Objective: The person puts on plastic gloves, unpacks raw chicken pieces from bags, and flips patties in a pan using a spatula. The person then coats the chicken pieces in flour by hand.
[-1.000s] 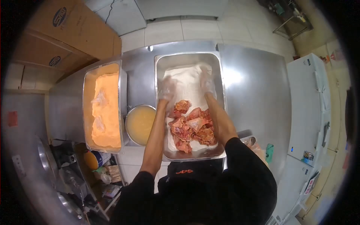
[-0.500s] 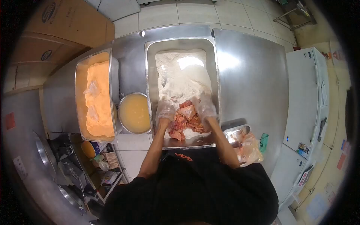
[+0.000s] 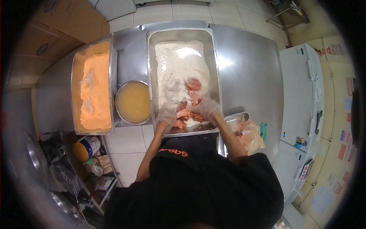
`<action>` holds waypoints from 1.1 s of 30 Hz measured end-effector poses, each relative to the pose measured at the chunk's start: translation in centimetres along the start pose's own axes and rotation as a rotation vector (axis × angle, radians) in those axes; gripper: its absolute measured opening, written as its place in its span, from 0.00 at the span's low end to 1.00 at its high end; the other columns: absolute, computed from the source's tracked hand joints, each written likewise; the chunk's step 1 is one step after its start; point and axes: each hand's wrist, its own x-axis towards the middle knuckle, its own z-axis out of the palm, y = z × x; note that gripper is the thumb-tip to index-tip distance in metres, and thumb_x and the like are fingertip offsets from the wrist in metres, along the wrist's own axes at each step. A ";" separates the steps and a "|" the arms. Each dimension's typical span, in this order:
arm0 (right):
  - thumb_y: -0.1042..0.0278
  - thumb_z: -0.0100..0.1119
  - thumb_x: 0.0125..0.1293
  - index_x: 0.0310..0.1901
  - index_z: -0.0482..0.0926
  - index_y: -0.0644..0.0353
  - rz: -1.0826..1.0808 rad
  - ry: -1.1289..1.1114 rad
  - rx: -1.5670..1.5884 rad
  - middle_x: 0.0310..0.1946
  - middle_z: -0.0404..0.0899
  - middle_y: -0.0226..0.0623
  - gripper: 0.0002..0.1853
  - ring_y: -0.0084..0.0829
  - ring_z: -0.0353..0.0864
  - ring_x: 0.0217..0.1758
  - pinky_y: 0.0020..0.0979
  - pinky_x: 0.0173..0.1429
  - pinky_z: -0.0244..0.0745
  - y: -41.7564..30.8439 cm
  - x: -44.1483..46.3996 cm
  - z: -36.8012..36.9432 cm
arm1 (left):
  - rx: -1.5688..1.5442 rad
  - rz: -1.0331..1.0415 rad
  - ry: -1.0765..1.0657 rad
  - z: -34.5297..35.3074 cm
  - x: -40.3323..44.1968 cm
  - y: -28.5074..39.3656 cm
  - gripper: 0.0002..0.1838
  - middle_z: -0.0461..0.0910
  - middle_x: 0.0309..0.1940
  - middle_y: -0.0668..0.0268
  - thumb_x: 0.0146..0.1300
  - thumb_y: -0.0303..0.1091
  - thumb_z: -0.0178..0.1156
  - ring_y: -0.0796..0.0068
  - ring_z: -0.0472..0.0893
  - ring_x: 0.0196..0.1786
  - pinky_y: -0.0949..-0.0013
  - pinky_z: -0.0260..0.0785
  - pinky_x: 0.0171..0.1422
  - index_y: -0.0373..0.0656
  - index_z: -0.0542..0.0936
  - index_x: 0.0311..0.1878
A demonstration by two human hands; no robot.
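Observation:
A deep steel tray [image 3: 217,76] in front of me holds a thick bed of white flour [image 3: 179,63]. Pieces of raw meat [image 3: 183,111] lie at its near end, and another red piece [image 3: 193,83], smeared by motion, is farther up on the flour. Both hands wear clear plastic gloves. My right hand [image 3: 207,107] reaches in from the right with its fingers bent over the meat. At the left of the pile, my left hand [image 3: 166,116] is beside the meat near the tray wall, its fingers blurred and partly hidden.
Left of the tray stand a round bowl of yellow liquid [image 3: 133,102] and a long pan of orange powder [image 3: 95,103] with crumpled plastic on it. At the right front are a small steel tray [image 3: 233,116] and a plastic bag [image 3: 251,137]. Cardboard boxes [image 3: 57,42] stand at far left.
The meat has been spread, with one red piece now farther forward on the flour. My right hand has come inward over the meat, while my left has drawn back toward the tray's near-left corner.

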 end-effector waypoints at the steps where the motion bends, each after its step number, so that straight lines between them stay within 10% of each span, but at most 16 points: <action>1: 0.51 0.77 0.44 0.52 0.76 0.69 0.148 0.023 0.101 0.40 0.84 0.44 0.38 0.37 0.84 0.41 0.34 0.49 0.77 0.4 -0.6 1.6 | -0.009 0.011 0.003 1.3 -0.4 0.7 0.21 0.80 0.51 0.53 0.58 0.44 0.56 0.60 0.80 0.49 0.61 0.72 0.54 0.40 0.78 0.50; 6: 0.48 0.74 0.47 0.45 0.80 0.69 0.359 0.327 -0.160 0.42 0.83 0.49 0.32 0.37 0.83 0.44 0.36 0.47 0.77 5.0 3.8 7.2 | -0.014 0.051 0.067 0.4 3.4 2.0 0.22 0.79 0.51 0.53 0.59 0.45 0.56 0.59 0.80 0.49 0.60 0.72 0.54 0.40 0.78 0.51; 8: 0.56 0.75 0.48 0.46 0.79 0.69 0.325 -0.157 0.484 0.43 0.83 0.43 0.29 0.29 0.82 0.44 0.29 0.45 0.77 4.7 5.5 5.0 | -0.002 0.057 0.108 -1.7 6.0 2.2 0.23 0.79 0.51 0.53 0.59 0.46 0.56 0.59 0.80 0.50 0.60 0.71 0.55 0.40 0.78 0.51; 12: 0.58 0.75 0.51 0.42 0.82 0.67 0.014 -0.102 1.278 0.36 0.83 0.35 0.22 0.24 0.80 0.33 0.23 0.38 0.74 1.6 7.2 3.2 | 0.004 0.036 0.190 -5.5 10.3 2.4 0.24 0.79 0.51 0.52 0.59 0.47 0.56 0.58 0.79 0.50 0.59 0.71 0.55 0.39 0.77 0.52; 16: 0.55 0.75 0.51 0.45 0.81 0.68 -0.257 0.021 1.086 0.34 0.83 0.37 0.26 0.24 0.80 0.33 0.26 0.37 0.75 -4.3 2.7 -3.6 | -0.001 0.025 0.185 -7.4 9.4 0.6 0.25 0.79 0.51 0.52 0.59 0.48 0.55 0.58 0.79 0.51 0.59 0.70 0.56 0.39 0.77 0.53; 19: 0.51 0.77 0.46 0.52 0.78 0.64 0.239 -0.102 0.046 0.35 0.83 0.40 0.35 0.26 0.81 0.37 0.31 0.42 0.78 -8.5 -3.4 -7.0 | 0.009 0.050 0.082 -4.3 3.5 0.1 0.26 0.79 0.52 0.52 0.59 0.49 0.55 0.57 0.79 0.51 0.58 0.70 0.56 0.39 0.76 0.53; 25: 0.53 0.78 0.44 0.65 0.56 0.75 0.162 0.158 0.460 0.62 0.69 0.45 0.54 0.37 0.77 0.55 0.33 0.59 0.72 8.2 3.6 13.4 | -0.003 0.064 0.014 2.3 -2.0 2.6 0.27 0.79 0.52 0.51 0.59 0.51 0.55 0.57 0.78 0.52 0.58 0.69 0.57 0.39 0.76 0.54; 33: 0.71 0.64 0.59 0.58 0.72 0.66 -0.146 -0.162 1.144 0.47 0.79 0.38 0.25 0.28 0.79 0.49 0.29 0.53 0.77 1.7 5.2 1.7 | -0.027 0.016 0.144 -5.6 6.3 1.4 0.30 0.79 0.52 0.51 0.60 0.53 0.55 0.56 0.78 0.53 0.56 0.69 0.59 0.38 0.75 0.56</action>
